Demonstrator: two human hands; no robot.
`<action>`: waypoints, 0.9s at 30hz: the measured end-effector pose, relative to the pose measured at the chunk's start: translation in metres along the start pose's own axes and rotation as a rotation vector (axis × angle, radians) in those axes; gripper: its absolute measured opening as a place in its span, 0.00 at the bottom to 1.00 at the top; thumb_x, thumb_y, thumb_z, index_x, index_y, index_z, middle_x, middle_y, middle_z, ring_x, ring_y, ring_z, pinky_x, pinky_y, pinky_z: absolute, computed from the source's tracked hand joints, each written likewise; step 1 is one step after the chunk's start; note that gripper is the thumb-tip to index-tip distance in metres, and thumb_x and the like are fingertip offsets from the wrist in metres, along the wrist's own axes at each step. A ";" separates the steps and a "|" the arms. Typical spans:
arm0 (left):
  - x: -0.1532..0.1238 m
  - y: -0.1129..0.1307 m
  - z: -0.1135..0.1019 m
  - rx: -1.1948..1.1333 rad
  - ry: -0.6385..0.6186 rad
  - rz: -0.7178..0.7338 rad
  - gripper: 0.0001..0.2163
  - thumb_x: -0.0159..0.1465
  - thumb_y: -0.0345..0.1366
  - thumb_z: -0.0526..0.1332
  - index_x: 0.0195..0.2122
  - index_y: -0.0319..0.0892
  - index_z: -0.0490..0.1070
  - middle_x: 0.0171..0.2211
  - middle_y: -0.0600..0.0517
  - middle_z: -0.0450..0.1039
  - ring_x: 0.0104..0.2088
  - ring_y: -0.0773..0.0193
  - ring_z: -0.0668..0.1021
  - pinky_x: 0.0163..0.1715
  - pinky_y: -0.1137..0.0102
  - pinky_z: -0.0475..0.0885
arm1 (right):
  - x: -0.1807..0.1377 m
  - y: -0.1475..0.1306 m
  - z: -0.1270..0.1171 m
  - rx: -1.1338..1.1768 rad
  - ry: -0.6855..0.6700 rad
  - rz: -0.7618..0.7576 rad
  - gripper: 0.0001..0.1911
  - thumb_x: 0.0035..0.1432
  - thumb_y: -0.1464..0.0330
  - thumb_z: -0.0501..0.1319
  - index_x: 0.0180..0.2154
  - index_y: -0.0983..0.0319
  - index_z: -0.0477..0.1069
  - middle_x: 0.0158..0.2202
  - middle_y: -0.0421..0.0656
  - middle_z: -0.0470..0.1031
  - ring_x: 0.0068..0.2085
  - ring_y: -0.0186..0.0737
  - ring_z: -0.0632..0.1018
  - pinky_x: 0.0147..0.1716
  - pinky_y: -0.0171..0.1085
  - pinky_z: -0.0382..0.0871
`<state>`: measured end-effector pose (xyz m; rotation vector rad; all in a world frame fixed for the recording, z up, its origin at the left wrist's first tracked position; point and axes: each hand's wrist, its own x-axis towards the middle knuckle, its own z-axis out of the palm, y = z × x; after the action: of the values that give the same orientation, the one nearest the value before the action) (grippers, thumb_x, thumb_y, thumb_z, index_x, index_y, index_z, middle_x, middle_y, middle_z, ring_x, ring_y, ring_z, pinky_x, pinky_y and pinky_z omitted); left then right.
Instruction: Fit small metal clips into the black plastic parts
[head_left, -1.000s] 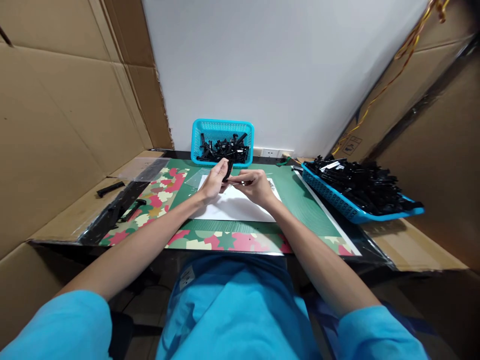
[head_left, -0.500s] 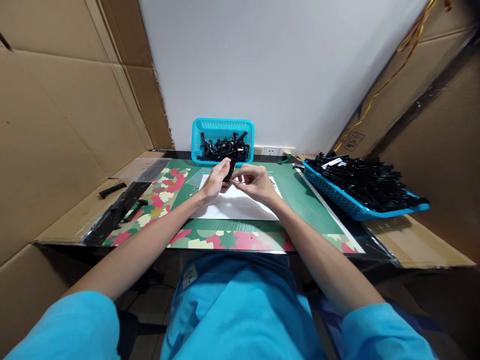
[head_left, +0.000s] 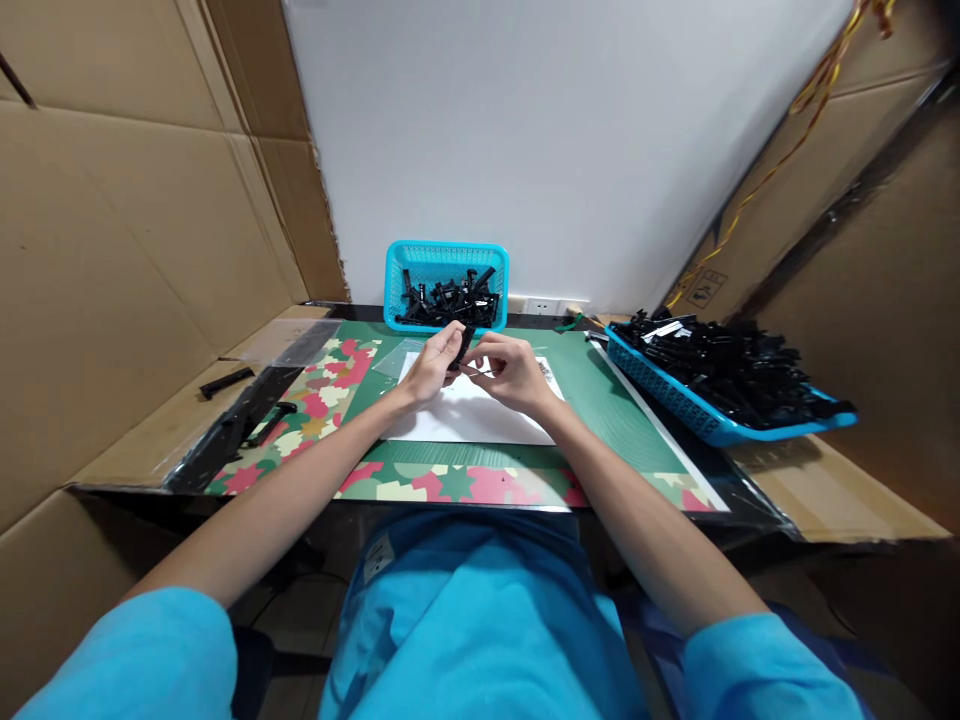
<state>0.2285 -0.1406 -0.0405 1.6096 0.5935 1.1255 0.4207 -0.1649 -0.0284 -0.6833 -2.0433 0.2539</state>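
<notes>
Over the white sheet (head_left: 472, 420), my left hand (head_left: 427, 372) is closed around a black plastic part (head_left: 466, 342), an elongated piece held tilted. My right hand (head_left: 516, 374) pinches a thin, slender tool (head_left: 475, 371) whose tip points at the lower end of that part. The tool looks narrow like tweezers, but its exact kind is too small to make out. Fingers partly hide both the part and the contact between them. Some tiny pieces (head_left: 546, 368) lie on the sheet just past my right hand.
A blue basket (head_left: 447, 247) holding black parts stands behind my hands. At the right, another blue basket (head_left: 675, 392) is heaped with similar parts. A few loose black pieces (head_left: 226, 383) lie at the left. Cardboard walls (head_left: 135, 200) flank the green mat (head_left: 600, 400).
The view has shifted very slightly. Both hands stay at the same place, and the black part is tilted a little more in my left hand.
</notes>
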 end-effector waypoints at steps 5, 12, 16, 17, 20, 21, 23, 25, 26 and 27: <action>0.001 -0.003 -0.001 -0.043 0.000 -0.037 0.27 0.68 0.66 0.62 0.41 0.46 0.60 0.28 0.57 0.63 0.18 0.74 0.57 0.17 0.74 0.47 | 0.000 0.004 0.000 0.017 -0.006 0.013 0.04 0.64 0.70 0.70 0.39 0.60 0.85 0.34 0.42 0.75 0.29 0.34 0.68 0.30 0.36 0.61; 0.001 0.002 0.002 -0.135 0.028 -0.107 0.26 0.67 0.64 0.65 0.38 0.46 0.61 0.25 0.59 0.57 0.17 0.75 0.54 0.17 0.74 0.43 | 0.002 0.008 0.002 0.012 0.026 0.027 0.11 0.68 0.58 0.71 0.39 0.59 0.86 0.33 0.41 0.74 0.30 0.35 0.69 0.31 0.37 0.62; -0.001 0.005 0.004 -0.215 0.034 -0.136 0.22 0.68 0.60 0.65 0.39 0.45 0.65 0.24 0.59 0.55 0.17 0.75 0.52 0.17 0.75 0.42 | 0.001 0.008 0.002 -0.006 0.035 0.022 0.11 0.69 0.57 0.70 0.41 0.58 0.86 0.32 0.41 0.73 0.29 0.35 0.68 0.30 0.37 0.63; -0.002 0.006 0.004 -0.230 0.036 -0.146 0.21 0.68 0.58 0.66 0.40 0.45 0.66 0.23 0.60 0.55 0.17 0.75 0.52 0.17 0.75 0.42 | 0.001 0.009 0.002 -0.012 0.042 0.018 0.11 0.68 0.58 0.70 0.42 0.57 0.87 0.33 0.41 0.73 0.29 0.35 0.68 0.30 0.37 0.63; -0.003 0.009 0.003 -0.281 0.007 -0.207 0.18 0.68 0.53 0.67 0.38 0.45 0.65 0.22 0.62 0.50 0.16 0.74 0.51 0.17 0.76 0.42 | 0.000 0.011 0.002 -0.022 0.072 0.000 0.09 0.68 0.60 0.71 0.44 0.56 0.87 0.36 0.43 0.76 0.30 0.35 0.70 0.31 0.37 0.65; -0.004 0.009 0.002 -0.301 -0.019 -0.232 0.18 0.68 0.52 0.67 0.37 0.45 0.64 0.21 0.62 0.47 0.16 0.74 0.50 0.17 0.76 0.42 | 0.000 0.013 0.003 -0.024 0.081 -0.009 0.08 0.68 0.61 0.70 0.45 0.56 0.87 0.38 0.44 0.77 0.31 0.36 0.71 0.31 0.37 0.65; -0.004 0.009 0.000 -0.336 -0.084 -0.271 0.17 0.69 0.50 0.66 0.34 0.45 0.62 0.20 0.63 0.44 0.16 0.74 0.49 0.17 0.76 0.43 | -0.001 0.014 0.004 -0.029 0.088 -0.024 0.08 0.69 0.62 0.69 0.45 0.55 0.87 0.40 0.45 0.78 0.32 0.36 0.73 0.31 0.38 0.66; -0.005 0.008 -0.001 -0.349 -0.135 -0.301 0.17 0.70 0.49 0.64 0.33 0.45 0.62 0.20 0.63 0.42 0.16 0.73 0.48 0.17 0.75 0.43 | -0.001 0.015 0.005 -0.037 0.096 -0.028 0.08 0.70 0.61 0.69 0.43 0.55 0.87 0.41 0.46 0.79 0.33 0.37 0.74 0.31 0.38 0.67; -0.005 0.007 -0.002 -0.346 -0.148 -0.315 0.17 0.71 0.50 0.64 0.33 0.45 0.63 0.20 0.63 0.41 0.16 0.73 0.48 0.17 0.75 0.44 | -0.001 0.015 0.005 -0.040 0.100 -0.025 0.09 0.70 0.60 0.69 0.43 0.56 0.87 0.41 0.46 0.79 0.34 0.38 0.74 0.31 0.38 0.67; -0.005 0.006 -0.002 -0.334 -0.154 -0.327 0.18 0.71 0.52 0.63 0.33 0.45 0.63 0.20 0.63 0.41 0.16 0.72 0.48 0.17 0.75 0.44 | -0.001 0.015 0.005 -0.041 0.102 -0.021 0.10 0.70 0.58 0.69 0.42 0.56 0.87 0.40 0.46 0.78 0.34 0.38 0.74 0.31 0.38 0.67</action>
<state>0.2242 -0.1456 -0.0369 1.2445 0.5139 0.8015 0.4222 -0.1529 -0.0382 -0.6862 -1.9611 0.1624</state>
